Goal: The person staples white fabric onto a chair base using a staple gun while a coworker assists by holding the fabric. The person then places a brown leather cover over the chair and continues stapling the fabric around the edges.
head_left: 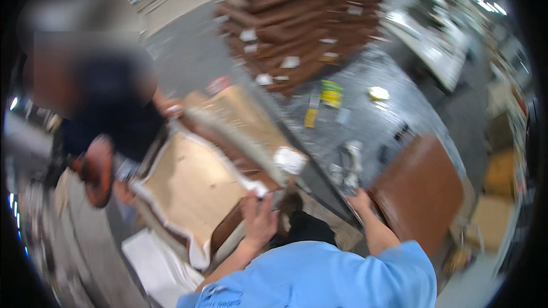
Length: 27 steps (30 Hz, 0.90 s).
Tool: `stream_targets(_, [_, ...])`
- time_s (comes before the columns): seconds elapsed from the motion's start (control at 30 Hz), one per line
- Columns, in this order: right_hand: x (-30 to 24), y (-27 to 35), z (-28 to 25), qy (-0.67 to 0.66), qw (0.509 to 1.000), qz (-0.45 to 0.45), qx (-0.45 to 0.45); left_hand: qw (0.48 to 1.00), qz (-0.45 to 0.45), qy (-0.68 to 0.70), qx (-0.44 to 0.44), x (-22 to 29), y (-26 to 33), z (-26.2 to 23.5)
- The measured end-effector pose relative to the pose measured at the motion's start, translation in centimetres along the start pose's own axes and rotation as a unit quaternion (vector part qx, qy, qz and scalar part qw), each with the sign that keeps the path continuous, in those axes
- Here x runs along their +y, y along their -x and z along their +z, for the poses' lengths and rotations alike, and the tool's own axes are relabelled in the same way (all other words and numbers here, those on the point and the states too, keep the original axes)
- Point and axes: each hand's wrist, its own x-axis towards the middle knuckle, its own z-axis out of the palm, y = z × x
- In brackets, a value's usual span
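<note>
A brown leather-covered piece (231,231) with a pale inner panel and white padding along its edges lies tilted at my left. My left hand (260,219) rests at its near right corner, fingers spread, beside a white tuft of padding. At the table's near edge is my right hand (359,199), blurred, at the lower end of a silvery tool (353,159). Whether its fingers close round that tool cannot be made out. Right of this hand lies a flat brown leather panel (422,185).
Across the piece, a co-worker's hand (170,107) touches its far edge. A tall stack of brown leather pieces (297,28) stands at the back. The plastic-covered table (394,88) bears a yellow-green packet (331,94), a yellow-handled tool (310,117) and a yellowish roll (378,93).
</note>
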Motion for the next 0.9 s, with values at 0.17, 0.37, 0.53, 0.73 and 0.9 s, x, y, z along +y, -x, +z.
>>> stream_targets(0.17, [11.4,12.1,4.1,-0.049,0.989,0.135,-0.038,0.992,-0.057,0.035,-0.105,1.0,6.0,-1.8])
stream_targets(0.37, [21.0,21.2,6.0,-0.01,0.964,0.226,-0.14,0.996,0.008,-0.013,-0.088,0.9,8.0,-2.2])
stream_targets(0.53, [22.5,22.2,5.7,-0.116,0.966,0.222,-0.065,0.994,0.041,-0.061,-0.076,1.1,8.4,-1.8])
stream_targets(0.73, [20.8,15.9,0.9,-0.131,0.981,0.127,0.06,0.994,0.024,-0.08,-0.067,1.9,7.8,-1.8])
stream_targets(0.9, [20.0,7.6,-6.8,-0.105,0.983,0.09,0.117,0.983,-0.076,-0.131,-0.103,3.7,6.7,-0.9])
